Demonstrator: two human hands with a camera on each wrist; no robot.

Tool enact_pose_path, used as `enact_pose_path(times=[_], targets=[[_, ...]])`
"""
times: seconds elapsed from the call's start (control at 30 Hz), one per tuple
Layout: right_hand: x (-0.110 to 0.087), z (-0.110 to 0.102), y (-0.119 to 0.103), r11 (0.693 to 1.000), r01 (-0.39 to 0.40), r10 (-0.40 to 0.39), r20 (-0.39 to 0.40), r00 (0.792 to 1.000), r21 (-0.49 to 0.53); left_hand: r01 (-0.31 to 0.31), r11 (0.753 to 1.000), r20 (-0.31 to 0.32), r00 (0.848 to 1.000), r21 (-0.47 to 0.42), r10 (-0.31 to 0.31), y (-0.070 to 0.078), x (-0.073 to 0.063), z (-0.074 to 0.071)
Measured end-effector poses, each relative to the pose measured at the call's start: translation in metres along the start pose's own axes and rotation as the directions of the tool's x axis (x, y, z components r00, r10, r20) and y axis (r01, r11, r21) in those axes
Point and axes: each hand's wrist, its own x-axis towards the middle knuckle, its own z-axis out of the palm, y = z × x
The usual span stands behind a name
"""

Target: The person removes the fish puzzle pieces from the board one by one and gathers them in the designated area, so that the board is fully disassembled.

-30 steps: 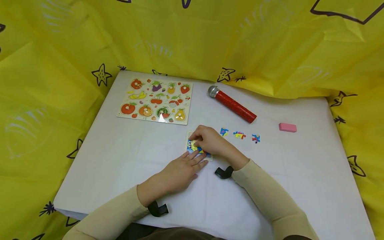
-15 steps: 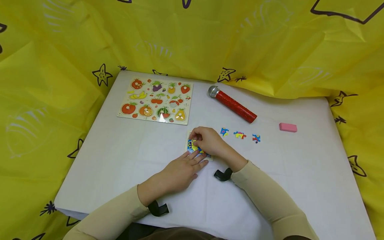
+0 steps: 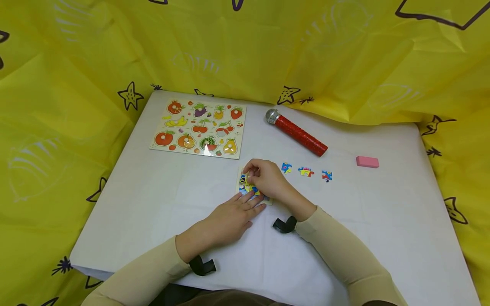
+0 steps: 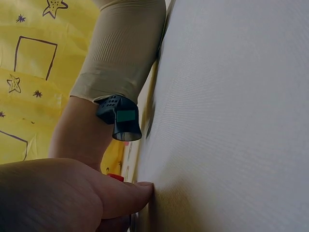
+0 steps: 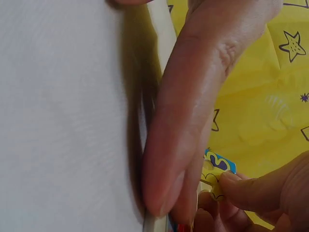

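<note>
My left hand [image 3: 229,219] lies palm down with straight fingers across the lower part of a small jigsaw board [image 3: 269,202]. Above those fingers, my right hand [image 3: 269,180] pinches a jigsaw piece [image 5: 212,170] between thumb and fingers. It is yellow with a blue edge and a purple marking, and stands tilted up from the board in the right wrist view. Both hands cover much of the board's picture. To the right lie three loose pieces: a blue-and-yellow piece [image 3: 286,168], a yellow-and-red piece [image 3: 306,171] and a blue-and-red piece [image 3: 327,176].
A fruit peg puzzle [image 3: 199,127] lies at the back left of the white-covered table [image 3: 153,204]. Right of it is a red microphone [image 3: 300,135], and farther right a pink block [image 3: 367,162]. Yellow patterned cloth [image 3: 245,51] hangs behind.
My right hand has shifted slightly, and the pinched jigsaw piece has tipped up from the board. The left hand and the three loose pieces have stayed in place.
</note>
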Motion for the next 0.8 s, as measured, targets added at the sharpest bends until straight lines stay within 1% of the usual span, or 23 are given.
enact_pose_path(times=[0.13,0.27,0.47,0.67,0.8], targets=[[-0.003,-0.006,0.001,0.997,-0.025,0.028,-0.032,0.999,0.078,0.008,1.0,0.003,1.0,-0.007,-0.008,0.0,0.001,0.0],[-0.006,-0.016,0.006,0.987,-0.071,0.077,-0.038,0.996,0.142,0.021,1.0,0.016,1.0,-0.022,-0.021,0.0,0.001,0.001],[-0.017,-0.034,0.022,0.987,-0.125,0.128,-0.029,0.991,0.099,0.029,0.999,0.035,0.999,-0.027,-0.028,0.0,0.002,0.002],[-0.029,-0.049,0.038,0.982,-0.158,0.164,-0.054,0.985,0.104,0.031,0.999,0.043,0.999,-0.013,-0.031,0.0,0.002,0.002],[-0.036,-0.06,0.046,0.98,-0.177,0.183,-0.067,0.981,0.085,0.036,0.999,0.044,0.998,-0.012,-0.036,0.001,0.002,0.001]])
